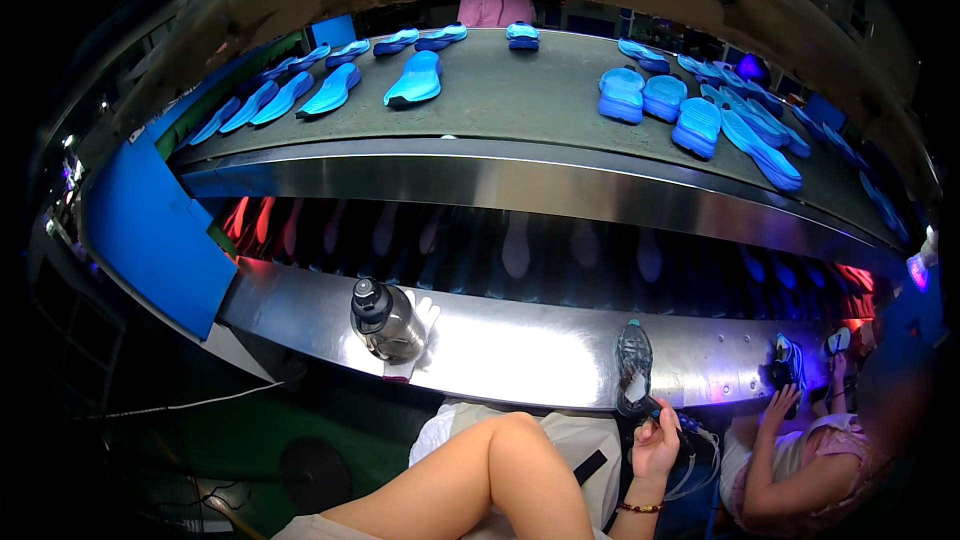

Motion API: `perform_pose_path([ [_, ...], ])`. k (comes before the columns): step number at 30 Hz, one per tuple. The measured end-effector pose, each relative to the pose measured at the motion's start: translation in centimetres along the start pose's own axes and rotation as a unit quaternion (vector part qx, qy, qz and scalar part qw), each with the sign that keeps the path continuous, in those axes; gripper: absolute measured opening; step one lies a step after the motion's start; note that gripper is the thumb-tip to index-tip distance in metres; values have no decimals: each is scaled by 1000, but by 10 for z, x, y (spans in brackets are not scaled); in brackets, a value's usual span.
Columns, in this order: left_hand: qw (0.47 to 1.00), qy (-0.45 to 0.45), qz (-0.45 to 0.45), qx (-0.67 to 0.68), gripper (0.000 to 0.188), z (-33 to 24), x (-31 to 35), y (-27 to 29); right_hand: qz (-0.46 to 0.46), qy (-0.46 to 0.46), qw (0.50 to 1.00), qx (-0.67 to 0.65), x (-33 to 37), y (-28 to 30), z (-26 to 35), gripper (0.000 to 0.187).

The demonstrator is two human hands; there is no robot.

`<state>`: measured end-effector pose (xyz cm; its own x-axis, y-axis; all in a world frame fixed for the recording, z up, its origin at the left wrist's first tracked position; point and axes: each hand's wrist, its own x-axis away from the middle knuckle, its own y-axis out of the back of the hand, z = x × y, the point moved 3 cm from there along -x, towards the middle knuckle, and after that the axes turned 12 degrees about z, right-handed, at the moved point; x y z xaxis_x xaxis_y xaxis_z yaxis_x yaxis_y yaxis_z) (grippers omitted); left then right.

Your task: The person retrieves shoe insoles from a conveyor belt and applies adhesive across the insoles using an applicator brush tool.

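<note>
My right hand [655, 443], with a beaded bracelet at its wrist, is closed at the near edge of the metal ledge. Its fingers pinch a slim dark-handled tool [652, 406] whose pale end seems to lie over the shoe; its exact kind is too small to make out. Just beyond the fingers is a dark shoe [634, 348] with a teal tip, lying lengthwise on the ledge. My left hand does not show. A bare bent leg [500, 460] fills the lower middle, in front of the ledge.
Blue shoe soles [415, 80] lie spread on the dark conveyor belt [500, 100] above the ledge [520, 340]. A dark bottle [388, 322] stands on the ledge at left, with a white glove [427, 312] behind it. At right a co-worker [800, 465] handles a blue-laced shoe [789, 355].
</note>
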<state>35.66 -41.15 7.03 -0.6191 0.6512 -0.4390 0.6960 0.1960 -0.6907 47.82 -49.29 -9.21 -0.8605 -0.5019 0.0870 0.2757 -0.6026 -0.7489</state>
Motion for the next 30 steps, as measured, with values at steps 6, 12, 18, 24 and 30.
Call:
perform_pose_path([
  [6,1000,-6,-5,-3,48,0,-1,1,-7,-6,1000,10,0,-1,1,20],
  [12,1000,-12,-4,-11,45,-1,-3,4,-8,-8,1000,6,-2,2,3,19],
  [18,1000,-15,-7,-13,42,-2,-3,6,10,-5,1000,-6,-5,1,1,21],
  [24,1000,-19,-10,-14,39,-3,-8,9,-2,-9,1000,15,-6,3,3,21],
  [30,1000,-23,-8,-16,36,-1,-12,9,3,-18,1000,16,-5,3,4,22],
])
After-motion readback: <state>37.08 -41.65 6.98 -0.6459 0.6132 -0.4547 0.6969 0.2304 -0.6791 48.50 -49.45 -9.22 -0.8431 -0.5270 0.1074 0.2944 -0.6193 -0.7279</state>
